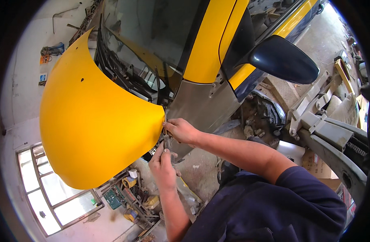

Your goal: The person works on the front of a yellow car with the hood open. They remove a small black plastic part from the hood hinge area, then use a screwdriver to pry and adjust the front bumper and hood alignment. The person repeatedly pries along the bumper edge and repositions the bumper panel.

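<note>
1. The yellow hood [96,129] is at the left of the scene, its near right corner just beside the bare grey fender [205,103] of a car.
2. The right hand [182,130] reaches in from the right to that corner, fingers curled and fingertips close to the hood's edge. I cannot tell whether its grip is closed on the edge or on something thin there.
3. The left hand [163,166] is nearer and slightly farther left, raised below the same corner, with its fingertips pointing up. A dusty grey piece [167,142] shows between the two hands. I cannot tell whether the left grip holds it; the fingers partly hide the contact.
4. Beyond the hood, on the far side, is the windshield [150,28]; a dark side mirror [284,59] juts out to the right of the yellow pillar [205,40].
5. At the far left, a bundle of cable [52,49] is against the pale wall [19,88]; on the near left is a framed window [68,209].
6. Near the left forearm are a green box [112,199] and a yellow roll [129,182] among clutter.
7. To the right, a cardboard box [317,165] is beside a large metal arm [332,141].
</note>
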`<state>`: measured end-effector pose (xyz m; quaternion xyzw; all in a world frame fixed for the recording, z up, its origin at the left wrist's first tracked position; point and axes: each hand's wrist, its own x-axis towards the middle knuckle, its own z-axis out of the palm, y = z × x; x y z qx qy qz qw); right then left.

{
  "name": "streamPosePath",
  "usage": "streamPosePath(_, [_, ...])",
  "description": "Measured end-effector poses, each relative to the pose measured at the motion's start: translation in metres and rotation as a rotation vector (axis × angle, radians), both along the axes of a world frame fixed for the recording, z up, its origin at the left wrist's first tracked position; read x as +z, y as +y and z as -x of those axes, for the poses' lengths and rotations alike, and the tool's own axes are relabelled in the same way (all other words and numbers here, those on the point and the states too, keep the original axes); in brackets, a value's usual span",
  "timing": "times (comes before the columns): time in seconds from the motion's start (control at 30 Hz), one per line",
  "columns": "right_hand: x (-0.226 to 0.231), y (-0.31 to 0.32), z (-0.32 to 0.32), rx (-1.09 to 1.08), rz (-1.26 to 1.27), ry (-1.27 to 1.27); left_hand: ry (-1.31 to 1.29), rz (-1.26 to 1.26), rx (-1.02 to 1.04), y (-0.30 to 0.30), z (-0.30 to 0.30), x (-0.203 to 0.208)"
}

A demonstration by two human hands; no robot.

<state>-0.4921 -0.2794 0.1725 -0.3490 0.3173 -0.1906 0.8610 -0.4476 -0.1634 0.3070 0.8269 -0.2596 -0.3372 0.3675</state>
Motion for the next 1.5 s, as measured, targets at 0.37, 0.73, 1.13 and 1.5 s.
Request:
streamPosePath(0.37, [-0.003, -0.02, -0.012, -0.069, -0.178, 0.015, 0.248, 0.122, 0.159, -0.034, 0.023, 0.01])
streamPosePath(0.73, [-0.025, -0.037, -0.007, 0.039, -0.156, -0.039, 0.323, 0.185, 0.172, -0.036, 0.053, -0.027])
streamPosePath(1.13, [-0.056, -0.043, 0.01, 0.108, 0.347, 0.077, -0.347, 0.189, -0.229, -0.011, 0.071, -0.121])
streamPosePath(1.5, [-0.067, -0.033, 0.007, 0.136, 0.664, 0.27, -0.15, 0.213, -0.242, 0.017, 0.053, -0.182])
